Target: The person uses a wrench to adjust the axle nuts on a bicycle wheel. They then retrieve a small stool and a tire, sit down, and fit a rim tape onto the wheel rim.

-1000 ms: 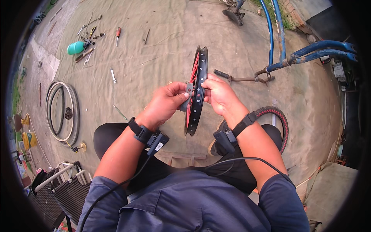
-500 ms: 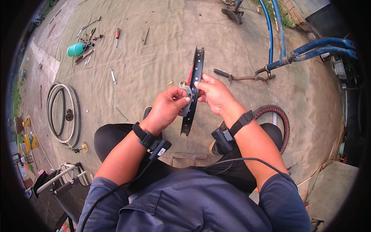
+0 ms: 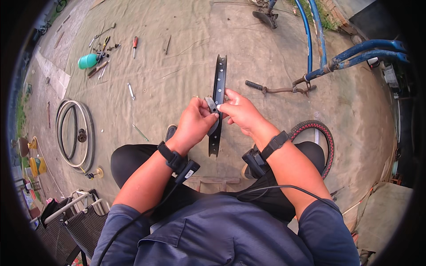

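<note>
Before me a black bicycle rim point(image 3: 219, 80) stands nearly upright, edge toward me, its spoke holes showing along the inner channel. My right hand point(image 3: 243, 113) grips its right side, thumb at the channel and fingers behind. A curled grey rim strip point(image 3: 211, 104) with a small hole lies against the rim's left side. My left hand point(image 3: 194, 122) pinches this strip between thumb and fingers. The two thumbs are close together at the rim. Where the rest of the strip runs is hidden by the rim and fingers.
Left on the mat lie a pale tyre point(image 3: 90, 133) and a hub point(image 3: 81, 135). Ahead are a wrench point(image 3: 131, 91), a screwdriver point(image 3: 135, 43) and a teal bottle point(image 3: 87, 61). A blue bicycle frame point(image 3: 326, 73) and handlebar point(image 3: 279, 90) lie right, above a red-black tyre point(image 3: 329, 137).
The rim has shifted slightly left and turned a little. My right thumb has moved down along the channel toward the left thumb, and the strip has turned with my left fingers.
</note>
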Available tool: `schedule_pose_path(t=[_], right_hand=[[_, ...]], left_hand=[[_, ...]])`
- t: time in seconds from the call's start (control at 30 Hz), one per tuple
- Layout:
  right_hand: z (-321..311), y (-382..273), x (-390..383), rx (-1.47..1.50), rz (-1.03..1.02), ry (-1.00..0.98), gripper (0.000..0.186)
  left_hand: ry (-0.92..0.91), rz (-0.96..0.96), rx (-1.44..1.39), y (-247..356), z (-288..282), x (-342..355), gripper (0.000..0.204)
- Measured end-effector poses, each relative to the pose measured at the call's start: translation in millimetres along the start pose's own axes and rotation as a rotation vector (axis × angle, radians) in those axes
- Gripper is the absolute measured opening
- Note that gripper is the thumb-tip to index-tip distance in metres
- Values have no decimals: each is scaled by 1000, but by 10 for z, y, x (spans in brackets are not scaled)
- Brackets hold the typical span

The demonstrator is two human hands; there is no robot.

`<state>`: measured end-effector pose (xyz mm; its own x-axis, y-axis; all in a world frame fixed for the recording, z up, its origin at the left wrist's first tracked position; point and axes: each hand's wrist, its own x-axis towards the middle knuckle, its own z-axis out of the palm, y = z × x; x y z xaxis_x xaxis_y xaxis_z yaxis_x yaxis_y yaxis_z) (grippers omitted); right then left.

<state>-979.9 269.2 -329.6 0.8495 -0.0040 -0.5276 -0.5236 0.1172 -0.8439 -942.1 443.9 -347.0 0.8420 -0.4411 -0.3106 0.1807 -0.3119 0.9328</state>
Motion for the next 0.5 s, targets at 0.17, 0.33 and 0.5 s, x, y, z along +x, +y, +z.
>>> schedule_pose_path(t=[0.17, 0.33, 0.5], right_hand=[[52, -65, -52, 94, -41, -1, 54], [40, 131, 67, 127, -134, -27, 55], [-7, 216, 109, 19, -189, -45, 49]], left_hand=[[-35, -57, 18, 32, 13, 16, 28], [-91, -87, -132, 8, 35, 10, 25], [-145, -300, -506, 82, -139, 57, 18]])
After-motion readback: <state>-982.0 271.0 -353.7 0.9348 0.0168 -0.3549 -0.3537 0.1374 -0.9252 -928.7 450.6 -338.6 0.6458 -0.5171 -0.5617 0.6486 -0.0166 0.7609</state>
